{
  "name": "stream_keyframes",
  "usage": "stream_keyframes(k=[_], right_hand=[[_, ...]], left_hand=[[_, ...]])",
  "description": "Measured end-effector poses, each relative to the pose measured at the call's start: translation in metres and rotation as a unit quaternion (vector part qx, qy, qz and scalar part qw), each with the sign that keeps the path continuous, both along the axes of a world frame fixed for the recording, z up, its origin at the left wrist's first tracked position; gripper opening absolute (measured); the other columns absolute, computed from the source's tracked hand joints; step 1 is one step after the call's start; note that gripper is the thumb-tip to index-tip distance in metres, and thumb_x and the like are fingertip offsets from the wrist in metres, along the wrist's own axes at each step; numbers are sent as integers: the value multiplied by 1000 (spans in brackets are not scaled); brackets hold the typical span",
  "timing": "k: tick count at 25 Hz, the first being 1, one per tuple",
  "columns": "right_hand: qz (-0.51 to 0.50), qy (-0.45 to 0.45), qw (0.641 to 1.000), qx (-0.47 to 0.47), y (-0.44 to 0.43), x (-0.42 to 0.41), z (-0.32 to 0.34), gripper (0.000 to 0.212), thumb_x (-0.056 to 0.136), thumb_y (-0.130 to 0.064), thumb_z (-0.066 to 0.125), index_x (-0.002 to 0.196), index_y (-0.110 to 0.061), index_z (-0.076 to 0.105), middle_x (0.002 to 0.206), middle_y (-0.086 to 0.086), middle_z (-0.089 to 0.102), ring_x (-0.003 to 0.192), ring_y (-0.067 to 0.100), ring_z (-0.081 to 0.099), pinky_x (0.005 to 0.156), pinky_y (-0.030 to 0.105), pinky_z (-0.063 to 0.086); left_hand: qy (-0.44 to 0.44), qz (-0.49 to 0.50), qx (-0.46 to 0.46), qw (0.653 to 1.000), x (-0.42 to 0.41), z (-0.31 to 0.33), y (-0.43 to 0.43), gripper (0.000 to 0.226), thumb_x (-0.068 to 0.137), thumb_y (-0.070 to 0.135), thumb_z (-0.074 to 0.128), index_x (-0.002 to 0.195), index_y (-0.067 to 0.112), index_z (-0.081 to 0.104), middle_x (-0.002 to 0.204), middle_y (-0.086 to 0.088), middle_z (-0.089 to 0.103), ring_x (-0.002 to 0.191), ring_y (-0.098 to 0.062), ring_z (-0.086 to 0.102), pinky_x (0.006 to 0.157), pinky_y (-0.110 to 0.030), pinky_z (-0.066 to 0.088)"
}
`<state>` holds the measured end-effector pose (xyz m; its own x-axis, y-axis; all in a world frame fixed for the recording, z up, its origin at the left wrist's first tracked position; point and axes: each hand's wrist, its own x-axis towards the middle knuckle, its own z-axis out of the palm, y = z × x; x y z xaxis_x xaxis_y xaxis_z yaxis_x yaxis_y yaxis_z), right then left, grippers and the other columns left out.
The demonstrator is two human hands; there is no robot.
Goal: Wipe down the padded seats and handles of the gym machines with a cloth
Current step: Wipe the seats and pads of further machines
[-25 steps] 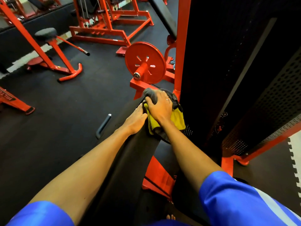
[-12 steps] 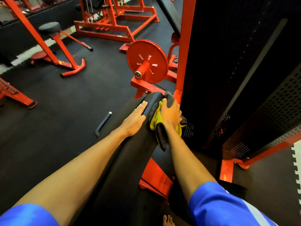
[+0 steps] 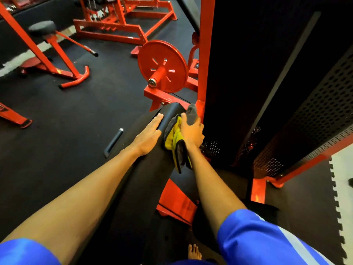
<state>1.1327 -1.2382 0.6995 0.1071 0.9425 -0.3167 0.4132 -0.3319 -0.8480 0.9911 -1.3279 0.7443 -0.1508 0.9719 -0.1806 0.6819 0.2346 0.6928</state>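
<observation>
At frame centre, the right hand grips the yellow-grey cloth against the right edge of the padded bench. The left hand lies flat, fingers straight, steadying it. Best press firmly with long overlapping strokes, though the underside seems hidden.

The right hand covered the middle of the yellow and grey cloth, and its fingertips could not be seen. The near end of the black pad and a bare foot were cut by the bottom edge. The lettering on the red frame at the left edge was cut off and unreadable.
</observation>
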Motion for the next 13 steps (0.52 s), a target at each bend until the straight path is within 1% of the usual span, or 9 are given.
stream_keyframes(k=[2,3,5,7,8,9,11,13], right_hand=[[20,-15,1000,1,-27,1,-5,86,91,-78,46,160,-28,30,160,11,36,137,44,46,112,52,38],[27,-18,999,-4,-36,2,-8,86,92,-78,45,161,-29,28,161,10,34,138,44,45,112,52,37],[11,4,1000,-18,-24,3,-9,77,96,-73,46,159,-31,32,158,12,41,138,42,47,112,49,38],[-10,52,998,-39,-1,9,-6,64,99,-67,47,151,-30,44,147,13,55,135,39,51,110,46,39],[-24,70,996,-49,6,11,-3,60,99,-66,47,147,-29,48,143,13,59,134,38,53,109,44,40],[-34,74,995,-56,5,12,0,60,99,-67,47,146,-29,48,142,13,60,133,37,54,109,44,40],[-26,41,997,-60,-19,5,3,69,98,-69,45,154,-29,39,149,15,54,136,38,51,110,46,39],[2,26,998,-49,-58,3,4,77,98,-70,44,162,-30,26,158,14,42,141,40,45,113,49,35]], left_hand=[[-3,0,-4,1000,0,0,3,66,102,10,35,163,24,13,170,9,7,156,-6,6,129,-35,6],[0,2,-5,1000,1,0,2,67,102,9,35,163,24,13,170,9,7,155,-6,6,129,-34,6],[-1,1,-2,1000,2,-1,3,66,103,9,34,164,24,13,170,9,7,155,-5,6,129,-34,5],[-2,-3,-1,1000,1,-1,2,66,103,9,34,164,23,13,170,8,7,155,-5,6,129,-33,4],[0,-1,1,1000,2,-2,2,65,103,9,35,163,23,13,170,8,8,155,-5,6,128,-32,4],[-1,0,1,1000,2,-1,3,65,103,10,35,163,23,14,170,7,8,155,-6,7,128,-32,5],[-9,2,-2,1000,2,0,3,65,103,11,35,163,22,14,171,6,9,156,-7,7,128,-34,5],[-7,4,-7,1000,2,-1,0,65,103,11,35,163,22,13,171,5,7,155,-8,6,129,-34,5]])
